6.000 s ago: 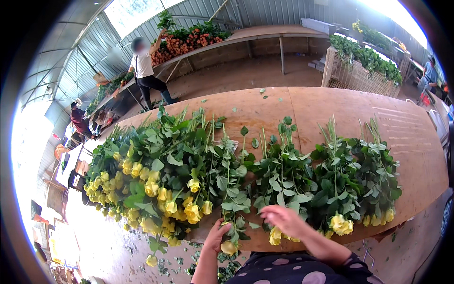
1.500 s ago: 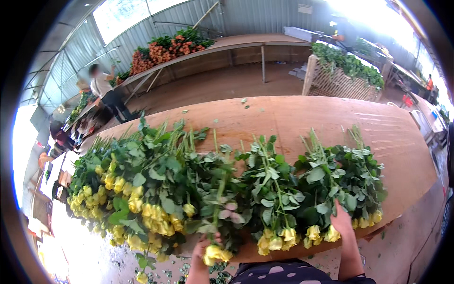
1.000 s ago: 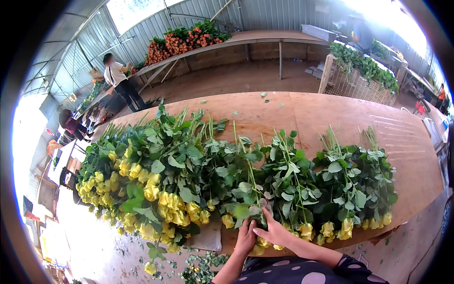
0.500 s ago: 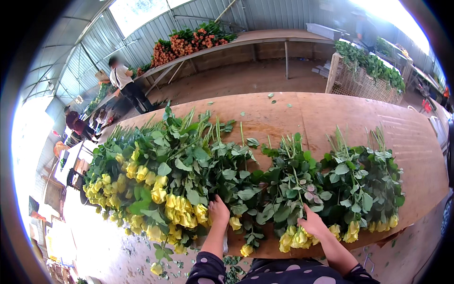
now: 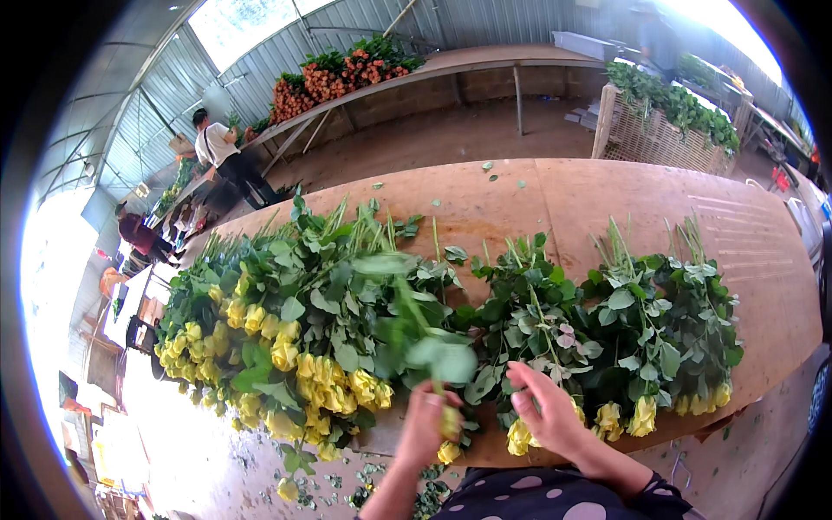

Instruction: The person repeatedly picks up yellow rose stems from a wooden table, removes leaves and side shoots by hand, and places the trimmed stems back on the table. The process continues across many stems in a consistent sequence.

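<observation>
My left hand is closed around a yellow rose just below its bloom, the leafy stem smeared by motion and pointing away from me. To its right, my right hand has its fingers stretched out with nothing visible in them, over a bunch of yellow roses. A large heap of yellow roses lies left of my hands, blooms toward me and stems toward the far side. Farther right lie two more bunches, placed side by side on the wooden table.
Orange-red flowers are piled on a long table at the back. A person in a white top stands there, and another in dark red is farther left. Greenery fills a woven crate at the back right. Leaves litter the floor.
My left hand has taken hold of one rose and lifted it from beside the heap. My right hand has drawn away from the stems it touched, its fingers now stretched out.
</observation>
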`<state>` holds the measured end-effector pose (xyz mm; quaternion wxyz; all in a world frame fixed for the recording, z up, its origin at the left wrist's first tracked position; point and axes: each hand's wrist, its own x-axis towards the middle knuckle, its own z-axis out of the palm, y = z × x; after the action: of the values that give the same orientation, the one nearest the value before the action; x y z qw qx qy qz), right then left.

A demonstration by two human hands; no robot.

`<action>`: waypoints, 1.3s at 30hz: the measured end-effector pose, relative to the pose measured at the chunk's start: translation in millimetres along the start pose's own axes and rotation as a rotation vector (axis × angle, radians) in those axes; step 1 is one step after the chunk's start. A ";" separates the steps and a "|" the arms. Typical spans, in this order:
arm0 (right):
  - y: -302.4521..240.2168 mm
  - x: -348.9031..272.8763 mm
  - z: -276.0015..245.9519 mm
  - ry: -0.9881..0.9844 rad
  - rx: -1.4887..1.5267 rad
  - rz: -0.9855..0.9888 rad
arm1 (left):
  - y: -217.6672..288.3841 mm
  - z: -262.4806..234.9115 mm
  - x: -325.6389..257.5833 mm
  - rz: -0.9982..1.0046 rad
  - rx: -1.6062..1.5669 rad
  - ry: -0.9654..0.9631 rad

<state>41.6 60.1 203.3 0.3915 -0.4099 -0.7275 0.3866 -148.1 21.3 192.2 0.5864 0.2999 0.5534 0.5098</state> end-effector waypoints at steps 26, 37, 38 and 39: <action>75.2 0.8 118.6 -0.423 -0.087 0.322 | -111.7 -132.3 21.6 -0.214 -0.723 -0.193; 104.4 -9.5 167.7 -0.387 0.773 1.000 | -100.1 -70.2 -10.7 -0.394 -0.088 0.230; 105.7 -11.2 169.5 -0.375 0.722 0.967 | -104.3 -72.8 -9.9 -0.401 -0.264 0.220; 107.2 -11.9 171.3 -0.362 0.671 0.934 | -111.3 -76.5 -5.9 -0.405 -0.439 0.207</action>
<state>-74.5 47.2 38.1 0.1583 -0.4677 -0.3638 0.7898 -190.7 -33.8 76.4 0.6673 -0.0037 0.5353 0.5178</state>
